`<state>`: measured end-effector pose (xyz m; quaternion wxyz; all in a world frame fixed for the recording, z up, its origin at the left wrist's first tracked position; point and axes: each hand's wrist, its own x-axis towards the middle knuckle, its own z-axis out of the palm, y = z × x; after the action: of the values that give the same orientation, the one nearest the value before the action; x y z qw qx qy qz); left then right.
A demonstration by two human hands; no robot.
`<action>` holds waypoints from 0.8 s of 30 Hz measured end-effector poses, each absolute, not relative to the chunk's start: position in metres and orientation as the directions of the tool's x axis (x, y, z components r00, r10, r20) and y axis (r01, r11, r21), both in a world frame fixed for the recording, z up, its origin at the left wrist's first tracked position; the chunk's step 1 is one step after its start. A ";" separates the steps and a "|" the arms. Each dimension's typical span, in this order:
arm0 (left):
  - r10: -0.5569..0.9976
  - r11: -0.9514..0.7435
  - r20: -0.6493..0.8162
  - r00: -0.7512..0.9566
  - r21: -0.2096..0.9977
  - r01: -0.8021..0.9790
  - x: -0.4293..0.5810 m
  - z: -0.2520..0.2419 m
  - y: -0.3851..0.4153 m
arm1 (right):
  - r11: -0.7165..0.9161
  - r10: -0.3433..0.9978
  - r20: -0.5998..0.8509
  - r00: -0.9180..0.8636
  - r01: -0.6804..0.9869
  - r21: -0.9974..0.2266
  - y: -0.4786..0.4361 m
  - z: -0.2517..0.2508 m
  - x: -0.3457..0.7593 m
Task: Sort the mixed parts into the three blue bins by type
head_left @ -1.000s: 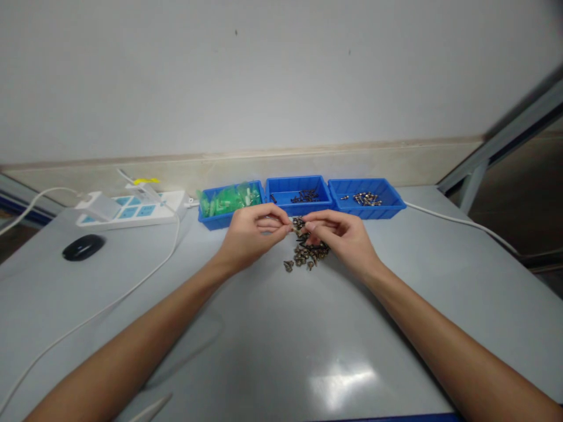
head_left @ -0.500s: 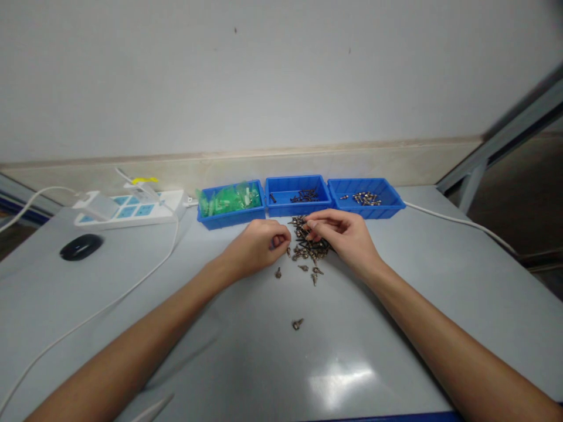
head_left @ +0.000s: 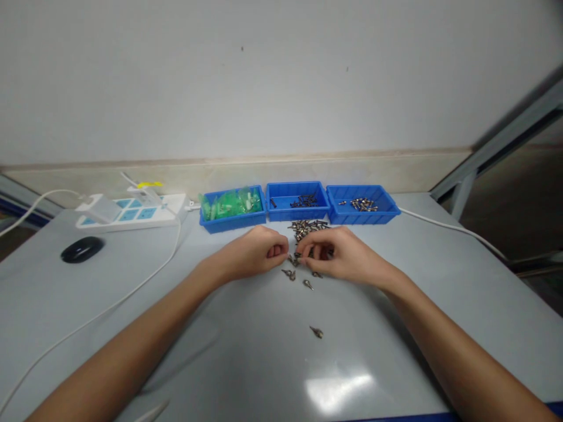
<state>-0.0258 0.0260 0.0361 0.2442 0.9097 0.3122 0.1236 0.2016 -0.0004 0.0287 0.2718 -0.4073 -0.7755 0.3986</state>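
Note:
A small heap of dark metal screws [head_left: 307, 227] lies on the grey table [head_left: 246, 351] in front of three blue bins. My left hand [head_left: 255, 253] rests just left of the heap with its fingers curled in and pinched at the tips. My right hand [head_left: 341, 255] lies on the near side of the heap, fingers bent down onto the screws and pinching there. The two hands' fingertips almost meet. What each pinch holds is too small to make out. A few loose screws [head_left: 303, 280] lie just below the hands, and one stray screw [head_left: 316, 332] lies nearer to me.
The left bin [head_left: 232, 206] holds green plastic pieces, the middle bin [head_left: 297, 204] dark screws, the right bin [head_left: 363, 206] silvery screws. A white power strip [head_left: 132, 210] with a cable [head_left: 109, 305] and a black mouse [head_left: 82, 249] lie at the left. Another white cable [head_left: 448, 225] runs off right.
Both hands have drawn back from the bins toward me and closed in on each other. Several screws scattered out of the heap, and one rolled out to the near middle of the table.

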 end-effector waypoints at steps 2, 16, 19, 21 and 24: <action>0.631 -0.683 0.071 0.773 0.523 0.510 -0.026 0.038 0.025 | 0.422 0.841 0.152 -0.518 0.454 -0.785 -0.004 0.041 0.204; 0.548 -0.686 -0.030 0.836 0.555 0.470 -0.023 0.038 0.019 | 0.492 0.650 -0.162 -0.743 0.573 -0.655 -0.052 0.039 0.196; 0.574 -0.680 -0.029 0.818 0.540 0.496 -0.022 0.036 0.019 | 0.537 0.673 -0.091 -0.734 0.570 -0.622 -0.039 0.036 0.194; 0.599 -0.671 -0.024 0.800 0.530 0.518 -0.023 0.034 0.020 | 0.564 0.701 -0.033 -0.713 0.581 -0.587 -0.031 0.035 0.193; 0.618 -0.665 -0.015 0.786 0.524 0.533 -0.026 0.032 0.023 | 0.575 0.726 0.026 -0.687 0.586 -0.571 -0.022 0.034 0.192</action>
<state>-0.0265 0.0232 0.0322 0.2598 0.9087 0.3165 0.0820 0.1924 -0.0218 0.0340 0.1300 -0.3737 -0.8778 0.2700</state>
